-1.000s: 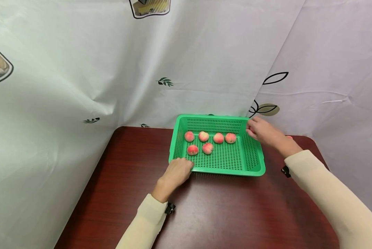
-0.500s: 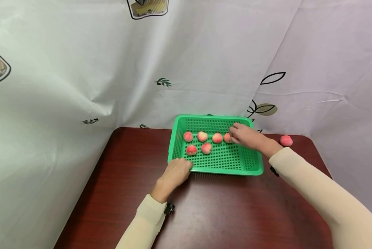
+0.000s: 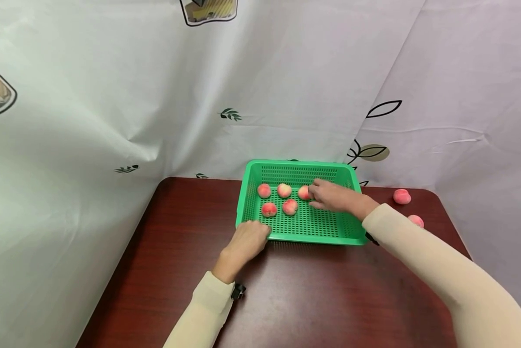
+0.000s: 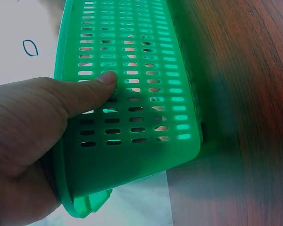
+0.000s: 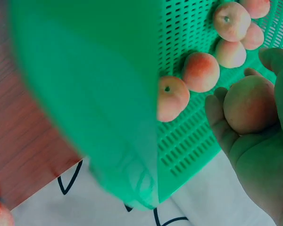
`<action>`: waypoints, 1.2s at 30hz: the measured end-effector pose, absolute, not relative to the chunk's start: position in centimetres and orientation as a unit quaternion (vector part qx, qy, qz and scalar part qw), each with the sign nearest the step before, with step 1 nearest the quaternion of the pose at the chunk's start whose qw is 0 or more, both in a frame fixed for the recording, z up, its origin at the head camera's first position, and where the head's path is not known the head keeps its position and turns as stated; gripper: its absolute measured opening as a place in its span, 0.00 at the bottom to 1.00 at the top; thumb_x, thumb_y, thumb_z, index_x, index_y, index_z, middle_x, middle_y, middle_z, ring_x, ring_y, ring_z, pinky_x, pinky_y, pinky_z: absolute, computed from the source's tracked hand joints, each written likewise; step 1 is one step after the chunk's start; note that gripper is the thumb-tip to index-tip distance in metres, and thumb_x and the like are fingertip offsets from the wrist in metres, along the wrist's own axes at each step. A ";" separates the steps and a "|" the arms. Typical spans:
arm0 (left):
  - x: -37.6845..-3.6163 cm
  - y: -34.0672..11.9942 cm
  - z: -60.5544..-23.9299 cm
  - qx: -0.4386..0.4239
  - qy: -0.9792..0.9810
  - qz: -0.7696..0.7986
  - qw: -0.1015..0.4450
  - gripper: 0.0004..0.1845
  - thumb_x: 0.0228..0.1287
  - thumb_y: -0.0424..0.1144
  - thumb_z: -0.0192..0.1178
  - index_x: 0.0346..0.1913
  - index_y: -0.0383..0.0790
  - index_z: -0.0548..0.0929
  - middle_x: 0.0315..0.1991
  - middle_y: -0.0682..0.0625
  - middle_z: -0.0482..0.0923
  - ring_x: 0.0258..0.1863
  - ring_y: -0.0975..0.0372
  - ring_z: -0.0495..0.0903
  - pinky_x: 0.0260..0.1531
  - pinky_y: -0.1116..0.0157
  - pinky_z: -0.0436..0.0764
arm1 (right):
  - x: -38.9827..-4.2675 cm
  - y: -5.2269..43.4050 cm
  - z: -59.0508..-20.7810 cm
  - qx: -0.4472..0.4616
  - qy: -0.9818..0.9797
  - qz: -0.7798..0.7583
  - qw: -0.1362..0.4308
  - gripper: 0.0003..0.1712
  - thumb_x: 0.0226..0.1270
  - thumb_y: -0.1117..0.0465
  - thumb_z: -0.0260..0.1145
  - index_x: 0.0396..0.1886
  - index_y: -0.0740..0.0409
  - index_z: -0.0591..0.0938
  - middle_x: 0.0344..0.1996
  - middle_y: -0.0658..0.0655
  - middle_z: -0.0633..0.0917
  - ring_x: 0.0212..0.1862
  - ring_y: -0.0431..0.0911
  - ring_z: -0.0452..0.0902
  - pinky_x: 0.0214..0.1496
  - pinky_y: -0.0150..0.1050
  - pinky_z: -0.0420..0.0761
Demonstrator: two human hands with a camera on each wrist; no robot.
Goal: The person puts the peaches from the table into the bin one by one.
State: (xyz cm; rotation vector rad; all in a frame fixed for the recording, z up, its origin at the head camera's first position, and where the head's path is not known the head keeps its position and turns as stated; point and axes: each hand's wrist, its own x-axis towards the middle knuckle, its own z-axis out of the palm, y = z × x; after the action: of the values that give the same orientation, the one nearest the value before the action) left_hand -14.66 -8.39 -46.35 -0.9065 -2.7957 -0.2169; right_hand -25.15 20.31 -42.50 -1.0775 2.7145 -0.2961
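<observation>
Pink-orange peach (image 5: 249,105), round and matt, cupped in curled fingers of right hand (image 3: 332,197) above the floor of green plastic basket (image 3: 312,239), just beside a row of more peaches (image 3: 281,198). Basket rectangular, walls full of slots, long axis left to right. Left hand (image 3: 248,239) gripping near left corner, thumb (image 4: 87,89) pressed on slotted wall. Dark wood-grain table (image 3: 286,299) below; two loose peaches (image 3: 408,208) at right.

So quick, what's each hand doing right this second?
Left hand: grips the near left corner of the green perforated plastic basket.
Right hand: inside the basket, holding a small pink peach.
</observation>
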 end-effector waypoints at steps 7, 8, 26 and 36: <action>-14.6 -8.4 -46.3 -0.308 -0.943 -0.074 0.102 0.24 0.55 0.25 0.64 0.13 0.50 0.65 0.11 0.54 0.65 0.14 0.62 0.70 0.13 0.65 0.59 | -25.7 19.2 -42.6 -0.328 0.923 -0.066 0.188 0.13 0.72 0.60 0.64 0.50 0.62 0.78 0.41 0.58 0.71 0.35 0.48 0.66 0.41 0.44 0.70; -14.6 -8.4 -46.3 -0.308 -0.943 -0.074 0.104 0.24 0.55 0.25 0.65 0.13 0.50 0.65 0.11 0.54 0.65 0.14 0.61 0.70 0.13 0.65 0.60 | -25.8 19.1 -42.6 -0.326 0.922 -0.068 0.200 0.13 0.71 0.61 0.64 0.51 0.62 0.77 0.42 0.59 0.70 0.36 0.48 0.66 0.42 0.45 0.69; -14.6 -8.3 -46.3 -0.310 -0.943 -0.069 0.104 0.23 0.56 0.26 0.65 0.13 0.49 0.67 0.12 0.53 0.68 0.14 0.60 0.71 0.13 0.64 0.61 | -26.3 18.4 -42.7 -0.347 0.895 -0.091 0.266 0.17 0.74 0.76 0.46 0.56 0.63 0.74 0.43 0.56 0.72 0.35 0.45 0.60 0.45 0.45 0.64; -14.7 -8.1 -46.1 -0.310 -0.943 -0.074 0.096 0.24 0.55 0.25 0.64 0.13 0.49 0.64 0.11 0.54 0.62 0.13 0.63 0.65 0.14 0.65 0.57 | -26.3 17.9 -42.8 -0.319 0.907 -0.078 0.264 0.08 0.77 0.67 0.53 0.48 0.56 0.77 0.25 0.50 0.71 0.27 0.44 0.58 0.37 0.41 0.63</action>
State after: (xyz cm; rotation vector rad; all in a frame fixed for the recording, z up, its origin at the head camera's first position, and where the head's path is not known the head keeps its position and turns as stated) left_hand -14.73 -8.11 -46.14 -0.9171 -2.7937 -0.2200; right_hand -26.32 17.91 -42.82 -0.8633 2.4512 -0.2096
